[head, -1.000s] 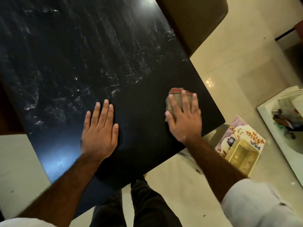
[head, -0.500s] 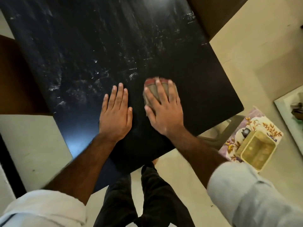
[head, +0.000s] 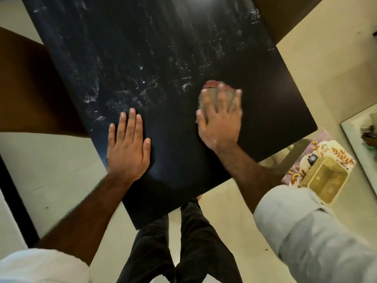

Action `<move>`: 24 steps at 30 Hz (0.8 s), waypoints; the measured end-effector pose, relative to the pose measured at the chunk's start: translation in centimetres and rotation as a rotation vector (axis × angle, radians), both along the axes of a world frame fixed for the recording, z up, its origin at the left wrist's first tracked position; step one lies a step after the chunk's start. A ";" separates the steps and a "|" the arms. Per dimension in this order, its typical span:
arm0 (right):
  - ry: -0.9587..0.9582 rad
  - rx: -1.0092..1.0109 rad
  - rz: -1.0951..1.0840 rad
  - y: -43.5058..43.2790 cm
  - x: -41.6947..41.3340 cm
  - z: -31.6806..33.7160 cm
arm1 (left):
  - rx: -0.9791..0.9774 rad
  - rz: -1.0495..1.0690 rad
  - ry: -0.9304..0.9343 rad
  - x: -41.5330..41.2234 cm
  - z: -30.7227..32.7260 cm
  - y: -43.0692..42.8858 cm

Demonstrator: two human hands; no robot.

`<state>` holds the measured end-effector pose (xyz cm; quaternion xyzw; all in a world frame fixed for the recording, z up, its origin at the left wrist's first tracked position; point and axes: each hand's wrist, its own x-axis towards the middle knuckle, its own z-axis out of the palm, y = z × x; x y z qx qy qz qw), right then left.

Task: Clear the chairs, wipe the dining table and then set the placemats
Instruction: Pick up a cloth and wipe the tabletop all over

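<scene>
The black dining table point(head: 163, 48) fills the upper middle of the head view, streaked with whitish wet smears. My right hand point(head: 221, 121) lies flat with straight fingers on a grey cloth with a red edge point(head: 211, 84), pressing it onto the table near its right side. The cloth shows only between and beyond the fingers. My left hand point(head: 127, 148) rests flat on the table near its front left edge, fingers straight, holding nothing.
A brown chair point(head: 26, 88) stands at the table's left and another chair point(head: 285, 13) at the far right corner. On the floor to the right lie a flowered placemat point(head: 324, 152) with a yellowish tray point(head: 324, 178) on it and a white tray point(head: 363, 139). My legs stand below the table's corner.
My right hand slid the cloth left toward my left hand, then back to the right. My left hand stayed flat on the table. The camera shifted slightly.
</scene>
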<state>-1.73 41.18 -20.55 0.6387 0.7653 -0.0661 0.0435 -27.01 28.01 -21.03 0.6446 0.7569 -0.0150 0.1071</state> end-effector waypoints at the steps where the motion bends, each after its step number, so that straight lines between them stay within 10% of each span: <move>1: 0.008 -0.014 0.078 -2.0 -1.7 0.1 | -0.001 -0.004 -0.011 -0.2 0.1 0.0; 7: 0.041 -0.168 0.283 -15.0 0.8 1.1 | 0.016 -0.133 -0.025 -2.6 -0.2 -0.3; 18: 0.012 -0.059 -0.322 -4.9 6.5 -0.2 | 0.039 -0.121 -0.034 -2.5 -0.6 -0.6; 24: 0.023 -0.049 -0.004 -6.9 -3.1 -0.1 | 0.023 -0.128 -0.028 -2.6 -0.7 -0.7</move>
